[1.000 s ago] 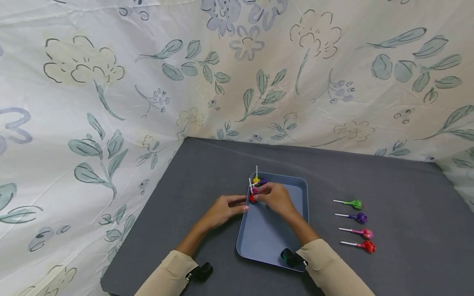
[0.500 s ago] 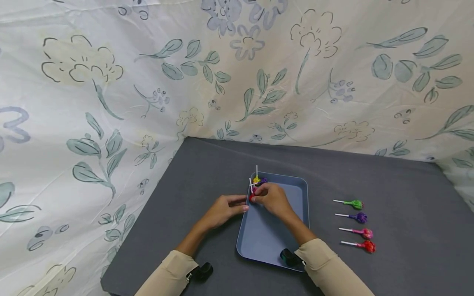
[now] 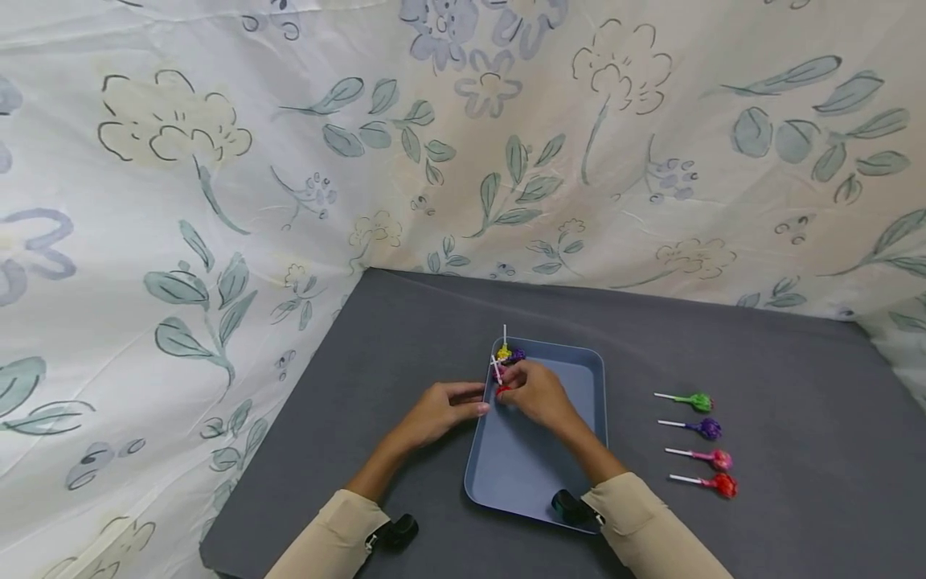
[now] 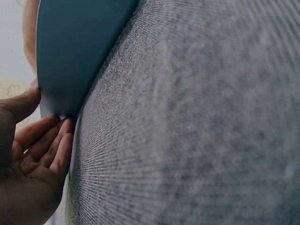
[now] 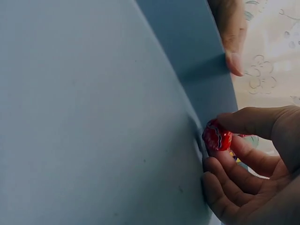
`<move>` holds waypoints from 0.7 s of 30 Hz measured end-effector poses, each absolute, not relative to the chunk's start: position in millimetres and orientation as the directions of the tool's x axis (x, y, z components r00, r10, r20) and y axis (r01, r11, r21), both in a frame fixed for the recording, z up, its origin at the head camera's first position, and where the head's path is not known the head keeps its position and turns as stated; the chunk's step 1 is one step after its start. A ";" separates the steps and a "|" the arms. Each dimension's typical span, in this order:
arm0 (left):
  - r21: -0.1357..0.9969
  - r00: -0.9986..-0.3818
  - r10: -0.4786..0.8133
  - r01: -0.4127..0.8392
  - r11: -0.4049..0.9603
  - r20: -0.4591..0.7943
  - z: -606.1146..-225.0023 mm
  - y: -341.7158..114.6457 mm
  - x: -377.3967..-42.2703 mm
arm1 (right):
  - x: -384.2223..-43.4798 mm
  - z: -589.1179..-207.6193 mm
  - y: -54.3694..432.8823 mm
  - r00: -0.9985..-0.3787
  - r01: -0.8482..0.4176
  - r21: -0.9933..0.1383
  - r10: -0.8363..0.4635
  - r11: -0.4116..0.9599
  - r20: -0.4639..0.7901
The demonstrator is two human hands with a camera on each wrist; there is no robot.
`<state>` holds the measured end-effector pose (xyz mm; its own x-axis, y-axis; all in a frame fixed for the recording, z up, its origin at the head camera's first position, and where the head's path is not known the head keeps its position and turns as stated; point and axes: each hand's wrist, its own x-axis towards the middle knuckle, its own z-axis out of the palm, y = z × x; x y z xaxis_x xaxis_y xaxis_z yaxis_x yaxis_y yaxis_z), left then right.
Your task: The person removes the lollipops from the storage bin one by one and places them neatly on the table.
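My right hand (image 3: 538, 392) pinches the wrapped head of a red lollipop (image 5: 217, 137) between thumb and fingers, inside the tray's left wall. Its white stick (image 3: 496, 369) points toward the far end of the tray. Just beyond lie a yellow lollipop (image 3: 504, 352) and a purple lollipop (image 3: 518, 355), with a pink lollipop (image 3: 499, 372) partly hidden by my fingers. My left hand (image 3: 437, 414) holds the blue-grey tray (image 3: 521, 466) from its left side. In the left wrist view its thumb is at the rim and its fingertips meet the outer wall.
Right of the tray, separate lollipops lie in a column on the dark grey table (image 3: 362, 346): green (image 3: 700, 402), purple (image 3: 709, 429), pink (image 3: 719, 459) and red (image 3: 723, 485). Floral cloth (image 3: 448, 161) hangs behind the table and along its left.
The red lollipop's head has shifted slightly toward me and off the left wall, and its stick has tilted, with my right hand still on it. My left hand stays in place.
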<state>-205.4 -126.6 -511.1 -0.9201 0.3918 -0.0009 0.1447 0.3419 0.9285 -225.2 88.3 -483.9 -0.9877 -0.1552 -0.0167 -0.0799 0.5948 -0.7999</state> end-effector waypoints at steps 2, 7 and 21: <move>0.928 -0.919 0.394 0.152 0.341 0.006 -511.5 -126.2 -205.3 | -222.7 -482.1 91.0 -0.988 -0.071 -0.798 -0.154 0.598 -0.027; 0.927 -0.920 0.392 0.154 0.342 0.008 -511.2 -125.3 -205.1 | -217.4 -477.6 98.9 -0.984 -0.068 -0.796 -0.173 0.601 -0.046; 0.908 -0.924 0.383 0.146 0.393 -0.017 -509.8 -125.9 -204.7 | -204.9 -462.0 114.6 -0.975 -0.063 -0.830 -0.213 0.555 -0.069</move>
